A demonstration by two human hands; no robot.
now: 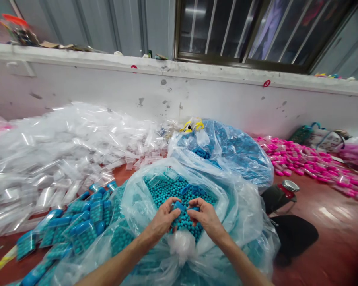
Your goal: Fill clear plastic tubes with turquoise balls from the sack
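Note:
Over a big open plastic bag (pixel 137 194) full of small teal beads (pixel 159 190), my two hands work close together. My left hand (pixel 166 216) is closed, thumb against fingers, on a small blue piece (pixel 179 206) whose lower part I cannot make out. My right hand (pixel 207 217) is closed in a pinch on a blue cap (pixel 193 209), just apart from the left one. Other blue caps (pixel 192 190) lie on the beads behind my fingers. A bunched knot of plastic (pixel 182 243) sticks up below my hands.
Filled clear containers with blue lids (pixel 83 230) lie piled at the left. Behind them is a heap of empty clear containers (pixel 74 143). A second bag of blue pieces (pixel 235 151) stands beyond the beads. Pink pieces (pixel 310 163), a dark jar (pixel 280 194) and a black stool (pixel 296 234) are at the right.

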